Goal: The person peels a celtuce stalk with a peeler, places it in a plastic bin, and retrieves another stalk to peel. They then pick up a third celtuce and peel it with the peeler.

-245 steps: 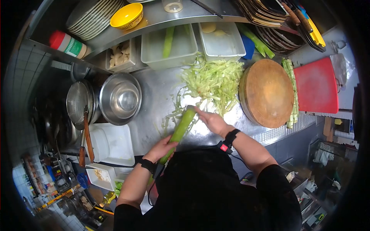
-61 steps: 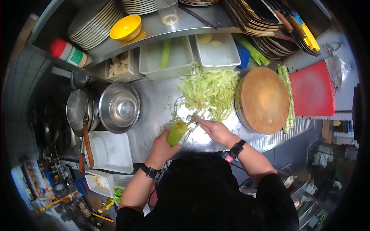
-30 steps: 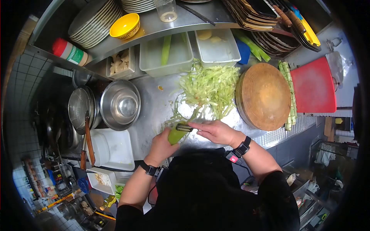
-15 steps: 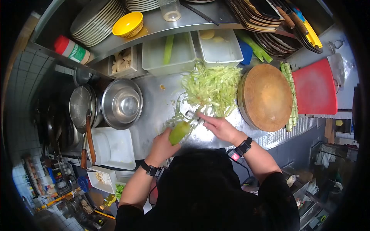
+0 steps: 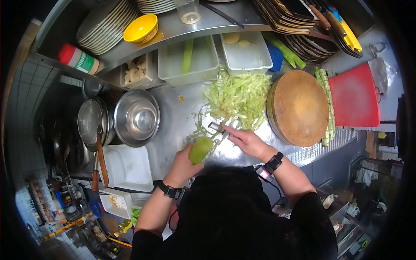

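Note:
My left hand (image 5: 180,167) is wrapped round a smooth, light green vegetable with a rounded end (image 5: 201,149), tilted up and away from me. In my right hand (image 5: 250,144) is a peeler (image 5: 215,127), its metal head pointing left, a little apart from the vegetable and above its far end. Thin green peelings (image 5: 198,130) lie scattered on the steel counter (image 5: 173,117) around both. Beyond my hands spreads a large heap of pale green strips (image 5: 238,93).
A round wooden chopping block (image 5: 299,108) stands right of the heap, with a red board (image 5: 353,97) further right. Steel bowls (image 5: 138,117) and a white tub (image 5: 130,167) are at left. Plastic bins (image 5: 188,65) line the back under a shelf of plates (image 5: 106,28).
The peeler head has shifted slightly and turned in my right hand, still near the far end of the vegetable. My left hand keeps its hold almost unmoved.

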A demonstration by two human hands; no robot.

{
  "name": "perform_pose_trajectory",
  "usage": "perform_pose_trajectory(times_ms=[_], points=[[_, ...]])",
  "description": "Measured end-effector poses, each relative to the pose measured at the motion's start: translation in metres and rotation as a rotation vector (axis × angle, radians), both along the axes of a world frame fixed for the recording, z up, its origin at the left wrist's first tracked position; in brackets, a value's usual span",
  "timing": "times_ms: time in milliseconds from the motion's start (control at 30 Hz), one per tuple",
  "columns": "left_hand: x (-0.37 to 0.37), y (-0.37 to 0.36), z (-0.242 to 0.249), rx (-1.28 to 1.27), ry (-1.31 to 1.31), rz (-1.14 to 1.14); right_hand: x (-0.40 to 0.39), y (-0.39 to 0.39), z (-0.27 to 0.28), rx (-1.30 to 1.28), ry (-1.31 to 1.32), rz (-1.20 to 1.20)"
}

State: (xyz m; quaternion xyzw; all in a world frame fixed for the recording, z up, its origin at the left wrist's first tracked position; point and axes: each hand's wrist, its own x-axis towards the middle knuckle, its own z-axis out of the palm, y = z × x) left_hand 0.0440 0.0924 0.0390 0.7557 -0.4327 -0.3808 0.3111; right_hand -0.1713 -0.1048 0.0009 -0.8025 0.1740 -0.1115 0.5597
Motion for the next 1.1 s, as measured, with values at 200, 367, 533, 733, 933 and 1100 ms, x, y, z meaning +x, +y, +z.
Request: perform_pose_trajectory(times_ms=[200, 367, 533, 733, 933, 1100], points=[[0.002, 0.005, -0.012, -0.043, -0.037, -0.04, 0.004, 0.006, 0.027, -0.009, -0.091, 0.193], [-0.004, -0.001, 0.007, 0.03, -0.048, -0.062, 0.001, -0.013, -0.006, -0.306, 0.376, 0.16], [0.001, -0.004, -0.009, 0.033, -0.131, -0.014, 0.003, -0.012, 0.02, -0.1, -0.047, 0.074], [-0.003, -0.005, -0.003, 0.142, -0.177, -0.069, 0.008, -0.018, 0.042, -0.211, -0.051, 0.275], [-0.005, 0.0, -0.006, 0.1, -0.176, -0.066, 0.01, -0.031, 0.035, -0.431, 0.196, 0.208], [-0.004, 0.004, -0.002, 0.126, -0.195, -0.06, 0.001, -0.027, 0.029, -0.242, 0.039, 0.185]])
